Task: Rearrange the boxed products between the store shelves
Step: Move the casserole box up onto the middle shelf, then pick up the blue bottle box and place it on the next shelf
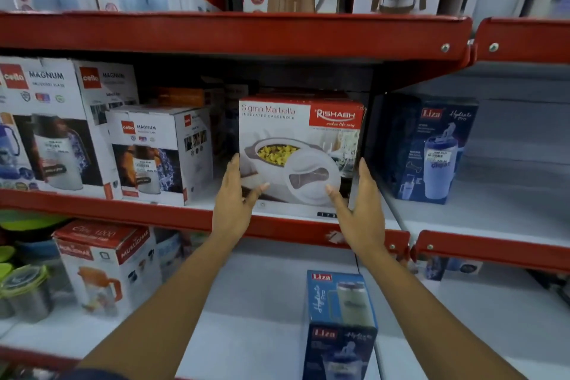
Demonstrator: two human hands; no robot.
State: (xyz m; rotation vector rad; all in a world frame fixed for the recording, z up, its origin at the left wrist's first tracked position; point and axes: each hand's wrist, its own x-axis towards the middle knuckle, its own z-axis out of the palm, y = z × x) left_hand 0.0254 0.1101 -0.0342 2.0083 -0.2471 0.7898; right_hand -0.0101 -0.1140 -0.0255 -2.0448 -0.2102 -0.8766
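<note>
We see the casserole box [299, 151] standing upright on the middle red shelf [154, 210], between the smaller Cello box [160, 154] and the blue Liza box [431, 148]. Both arms reach up and forward — the left hand [236, 200] and right hand [359, 203] flank its lower sides, fingers extended flat along them, thumbs on its front, clasping the box between the palms.

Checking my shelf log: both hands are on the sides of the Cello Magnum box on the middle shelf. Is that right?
Not quite. The head view shows the left hand and right hand on the sides of the Rishabh casserole box on the middle shelf, not a Cello Magnum box.
</note>
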